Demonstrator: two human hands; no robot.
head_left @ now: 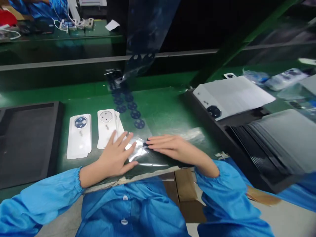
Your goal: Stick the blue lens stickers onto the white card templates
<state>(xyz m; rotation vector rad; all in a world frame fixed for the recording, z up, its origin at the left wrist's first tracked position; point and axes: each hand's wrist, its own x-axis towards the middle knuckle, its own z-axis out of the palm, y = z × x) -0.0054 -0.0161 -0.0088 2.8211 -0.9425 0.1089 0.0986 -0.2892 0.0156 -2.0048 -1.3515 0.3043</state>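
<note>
My left hand (116, 157) lies flat, fingers spread, on the near end of a clear film strip (138, 149) that carries several dark round lens stickers (135, 114). My right hand (168, 146) rests flat on the same strip, fingertips pointing left and touching a dark sticker at the strip's near end. The strip runs away from me and rises upward (145, 36). Left of my left hand lie two white phone back covers: one with a fitted blue camera ring (79, 135), one a small stack with an empty round opening (107, 128).
A black foam tray (27, 141) stands at the left. At the right, a dark tray (247, 131) holds stacked white covers (234, 93) and grey sheets (286, 138). Bagged parts (283, 79) lie far right. Another person's blue sleeve and cables show at the top left.
</note>
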